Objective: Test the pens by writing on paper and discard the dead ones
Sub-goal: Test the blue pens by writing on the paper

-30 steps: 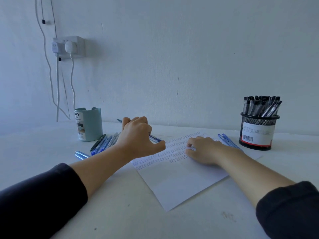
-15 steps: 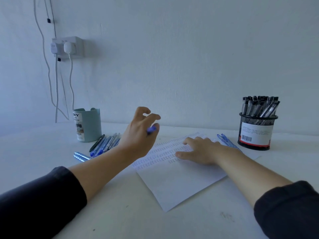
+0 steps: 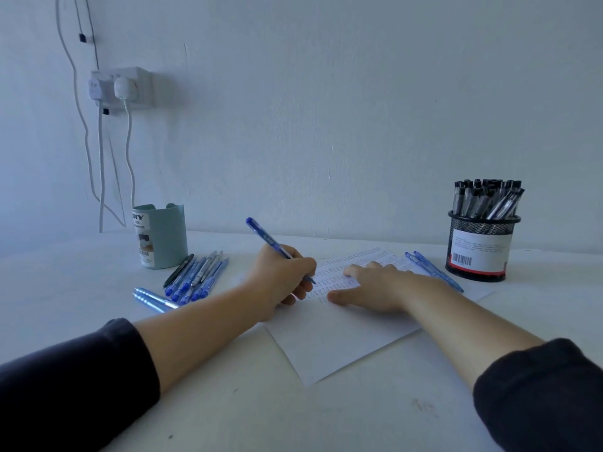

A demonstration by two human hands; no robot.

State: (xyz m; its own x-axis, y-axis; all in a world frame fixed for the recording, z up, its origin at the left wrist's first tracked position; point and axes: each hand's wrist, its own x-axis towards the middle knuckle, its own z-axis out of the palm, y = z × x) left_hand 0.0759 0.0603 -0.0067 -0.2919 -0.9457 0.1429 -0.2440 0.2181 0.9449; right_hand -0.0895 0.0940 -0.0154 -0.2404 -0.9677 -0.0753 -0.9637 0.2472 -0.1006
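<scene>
My left hand (image 3: pixel 280 282) grips a blue pen (image 3: pixel 266 239) in a writing hold, its tip down on the white sheet of paper (image 3: pixel 342 340) among rows of small scribbles. My right hand (image 3: pixel 375 287) lies flat on the sheet with fingers spread, pressing it to the table. Several blue pens (image 3: pixel 195 275) lie in a row left of my left hand, and two light blue ones (image 3: pixel 153 298) lie in front of them. Two more blue pens (image 3: pixel 434 270) rest on the paper's right side.
A pale green cup (image 3: pixel 161 236) stands at the back left. A black mesh holder (image 3: pixel 479 247) full of black-capped pens stands at the back right. A wall socket (image 3: pixel 120 88) with cables hangs above the left side.
My left hand lifted a blue pen from the table behind the sheet, turned it into a writing hold and brought its tip down on the paper. My right hand stayed on the sheet.
</scene>
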